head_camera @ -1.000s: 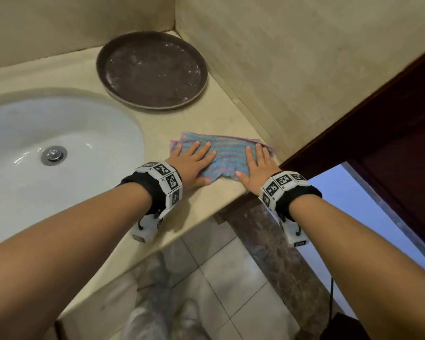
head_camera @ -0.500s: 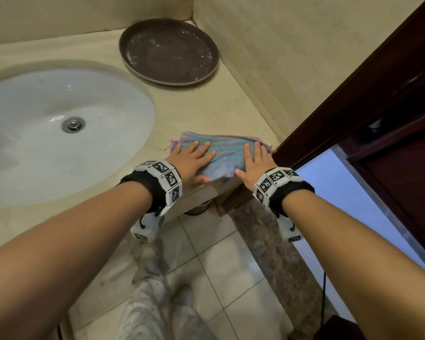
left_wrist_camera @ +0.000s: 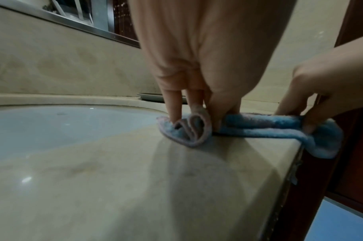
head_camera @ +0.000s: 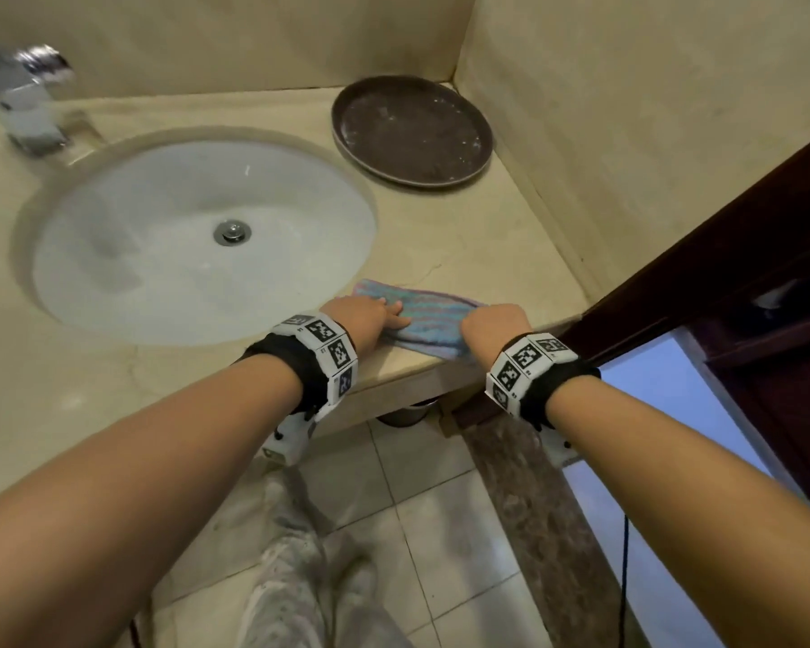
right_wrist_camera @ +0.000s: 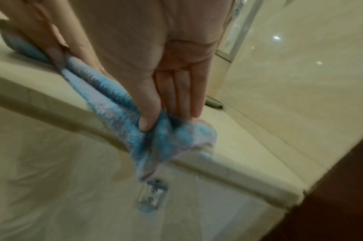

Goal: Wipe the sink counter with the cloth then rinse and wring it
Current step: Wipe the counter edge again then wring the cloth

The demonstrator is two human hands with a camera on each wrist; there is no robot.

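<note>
A blue and pink striped cloth [head_camera: 433,315] lies folded at the front edge of the beige counter [head_camera: 478,245], right of the white sink basin [head_camera: 160,254]. My left hand [head_camera: 370,315] pinches its left end [left_wrist_camera: 186,128] between thumb and fingers. My right hand [head_camera: 492,327] pinches the right end [right_wrist_camera: 166,133], which hangs over the counter's edge. Between the two hands the cloth [left_wrist_camera: 258,127] stretches low over the counter.
A dark round tray [head_camera: 412,130] sits in the back right corner by the wall. A chrome tap [head_camera: 24,100] stands at the back left. A dark wooden door frame [head_camera: 721,254] borders the counter on the right. Tiled floor [head_camera: 417,530] lies below.
Both hands went from lying flat on the spread cloth to pinching its two ends. The cloth is now folded narrower at the counter's edge. The head view has swung left, showing the sink and tap.
</note>
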